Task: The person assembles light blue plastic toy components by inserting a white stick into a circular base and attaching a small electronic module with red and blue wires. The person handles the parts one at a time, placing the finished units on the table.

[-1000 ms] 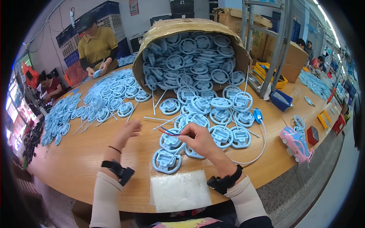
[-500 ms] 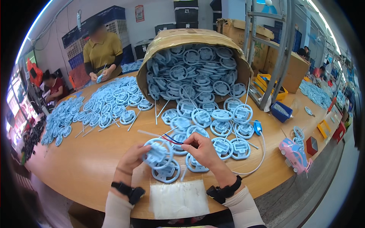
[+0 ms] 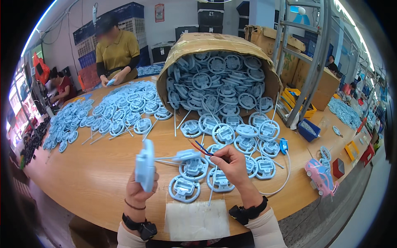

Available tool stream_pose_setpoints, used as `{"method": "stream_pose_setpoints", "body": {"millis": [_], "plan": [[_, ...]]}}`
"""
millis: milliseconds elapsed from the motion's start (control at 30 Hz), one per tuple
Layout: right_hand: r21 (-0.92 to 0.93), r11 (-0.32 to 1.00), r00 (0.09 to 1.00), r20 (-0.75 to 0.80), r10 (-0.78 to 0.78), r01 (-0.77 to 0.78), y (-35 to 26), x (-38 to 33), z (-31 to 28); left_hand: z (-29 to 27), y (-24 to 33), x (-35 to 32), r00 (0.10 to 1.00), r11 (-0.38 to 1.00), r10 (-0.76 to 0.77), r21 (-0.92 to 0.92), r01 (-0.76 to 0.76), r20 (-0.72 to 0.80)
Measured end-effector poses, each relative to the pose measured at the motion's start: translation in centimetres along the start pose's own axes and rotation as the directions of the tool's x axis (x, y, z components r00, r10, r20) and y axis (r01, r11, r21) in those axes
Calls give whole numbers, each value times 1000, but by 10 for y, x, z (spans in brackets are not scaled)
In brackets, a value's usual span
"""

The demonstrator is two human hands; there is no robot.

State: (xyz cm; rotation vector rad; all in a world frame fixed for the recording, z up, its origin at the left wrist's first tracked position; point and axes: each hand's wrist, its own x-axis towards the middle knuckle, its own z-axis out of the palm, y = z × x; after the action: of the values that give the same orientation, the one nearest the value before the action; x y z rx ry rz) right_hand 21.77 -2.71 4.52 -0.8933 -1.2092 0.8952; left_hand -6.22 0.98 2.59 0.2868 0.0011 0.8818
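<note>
The left hand is closed around the lower edge of a pale blue wheel-shaped part, holding it raised over the wooden table and turned nearly edge-on to the camera. The right hand is pinched, thumb against fingers, on a pair of thin wires, one red and one blue, whose ends point up and away to the left. The two hands are apart, with a blurred pale blue piece between them; whether it is joined to the raised part is hard to tell. Loose wheel parts lie below and beyond the right hand, some overlapping, in front of a cardboard box that lies on its side, full of more of them. A whitish sheet lies flat at the near edge, between the forearms. To the right are a small blue device on a white cable and a pink toy car; at the far left, a co-worker in a mustard top stands behind a heap of similar parts.
</note>
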Motion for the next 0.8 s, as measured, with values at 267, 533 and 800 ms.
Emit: {"method": "stream_pose_setpoints", "body": {"millis": [267,533,800], "plan": [[-22,1000,1000,-5,19,-19,6,-3,-5,4,13,-6,995,983,101,-155,-97,16],[-84,996,993,118,15,-5,29,7,4,10,12,-22,947,572,322,796,-197,3],[-15,1000,1000,27,3,-3,9,1,-10,9,10,-6,884,700,452,566,-435,121]]}}
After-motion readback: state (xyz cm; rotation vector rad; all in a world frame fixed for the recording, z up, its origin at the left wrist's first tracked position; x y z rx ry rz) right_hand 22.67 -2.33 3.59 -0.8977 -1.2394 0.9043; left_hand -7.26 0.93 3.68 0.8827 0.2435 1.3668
